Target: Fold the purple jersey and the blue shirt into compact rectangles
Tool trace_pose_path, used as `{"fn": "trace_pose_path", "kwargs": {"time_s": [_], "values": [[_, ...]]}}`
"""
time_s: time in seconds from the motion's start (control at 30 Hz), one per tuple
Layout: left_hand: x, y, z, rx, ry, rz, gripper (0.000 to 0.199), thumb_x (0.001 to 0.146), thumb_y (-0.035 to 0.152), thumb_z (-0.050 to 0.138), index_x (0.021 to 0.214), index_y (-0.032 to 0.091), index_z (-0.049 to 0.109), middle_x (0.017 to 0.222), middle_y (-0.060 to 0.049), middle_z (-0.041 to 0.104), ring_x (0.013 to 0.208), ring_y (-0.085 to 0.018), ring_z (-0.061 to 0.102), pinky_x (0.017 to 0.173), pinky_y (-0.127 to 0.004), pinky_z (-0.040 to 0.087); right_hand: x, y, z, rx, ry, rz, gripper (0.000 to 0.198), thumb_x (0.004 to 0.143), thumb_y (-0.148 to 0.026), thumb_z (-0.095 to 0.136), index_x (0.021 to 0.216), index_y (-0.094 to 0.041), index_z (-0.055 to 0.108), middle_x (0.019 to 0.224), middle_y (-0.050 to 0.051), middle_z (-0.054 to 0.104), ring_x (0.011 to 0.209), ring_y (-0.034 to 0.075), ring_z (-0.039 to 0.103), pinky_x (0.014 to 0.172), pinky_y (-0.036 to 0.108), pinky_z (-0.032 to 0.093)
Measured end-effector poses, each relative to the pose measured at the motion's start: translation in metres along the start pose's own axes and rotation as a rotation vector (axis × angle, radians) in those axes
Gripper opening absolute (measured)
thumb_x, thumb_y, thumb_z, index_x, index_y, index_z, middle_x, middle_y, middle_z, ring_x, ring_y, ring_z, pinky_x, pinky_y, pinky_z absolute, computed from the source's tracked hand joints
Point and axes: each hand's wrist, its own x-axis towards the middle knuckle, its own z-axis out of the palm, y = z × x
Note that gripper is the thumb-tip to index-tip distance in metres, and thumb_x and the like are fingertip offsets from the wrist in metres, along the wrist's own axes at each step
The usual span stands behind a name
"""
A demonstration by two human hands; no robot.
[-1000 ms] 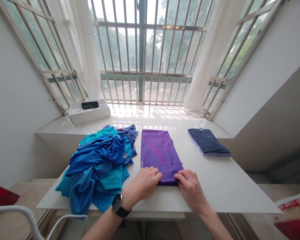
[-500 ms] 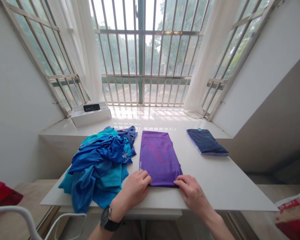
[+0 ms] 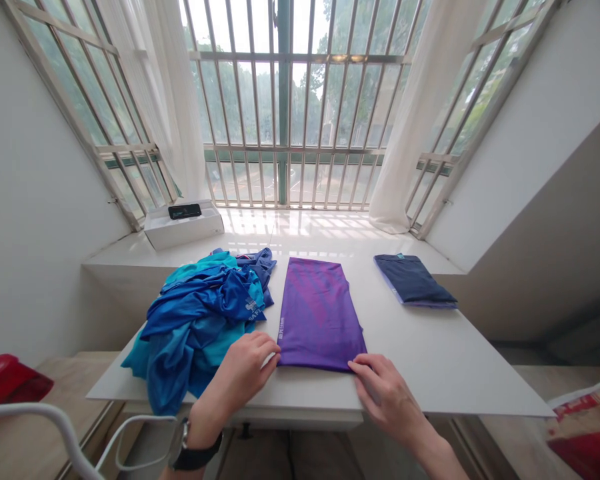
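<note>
A purple folded shirt (image 3: 320, 313) lies flat on the white table, a faint magenta pattern across it and small white lettering at its left edge. My left hand (image 3: 250, 363), with a dark watch on the wrist, pinches its near left corner. At the near right corner, the fingers of my right hand (image 3: 383, 387) are closed on the hem. Just left of the shirt, close to my left hand, sits a crumpled heap of blue and teal clothes (image 3: 200, 320). A neatly folded dark navy garment (image 3: 415, 280) rests at the right, over a lighter purple layer.
The white table (image 3: 445, 373) meets a window sill (image 3: 300, 230) at the back. On the sill stands a white box (image 3: 185, 227) with a phone (image 3: 185, 211) on it. Barred windows and white curtains (image 3: 410, 147) rise behind. A white tubular frame (image 3: 40, 413) is at lower left.
My left hand has moved left along the near edge to the shirt's corner. My right hand stays at the right corner. The shirt's near left corner now lies further out to the left.
</note>
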Motion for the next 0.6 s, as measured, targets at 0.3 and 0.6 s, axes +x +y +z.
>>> {"fn": "trace_pose_path", "kwargs": {"time_s": [0.3, 0.6], "values": [[0.02, 0.005, 0.067, 0.156, -0.067, 0.171, 0.063, 0.097, 0.045, 0.053, 0.154, 0.026, 0.033, 0.161, -0.011, 0.032, 0.147, -0.033, 0.03, 0.116, -0.054, 0.033, 0.033, -0.023, 0.006, 0.008, 0.055, -0.03, 0.03, 0.094, -0.016, 0.052, 0.121, -0.023, 0.063, 0.125, 0.01, 0.063, 0.119, 0.024, 0.058, 0.1, 0.043, 0.052], [0.01, 0.006, 0.061, 0.177, -0.098, 0.186, 0.07, 0.099, 0.053, 0.046, 0.158, 0.021, 0.025, 0.162, -0.012, 0.027, 0.149, -0.031, 0.026, 0.119, -0.049, 0.029, 0.03, -0.033, 0.03, -0.135, -0.24, -0.079, 0.063, 0.099, -0.04, 0.049, 0.156, -0.023, 0.03, 0.159, 0.01, 0.037, 0.144, 0.027, 0.039, 0.116, 0.047, 0.039]]}}
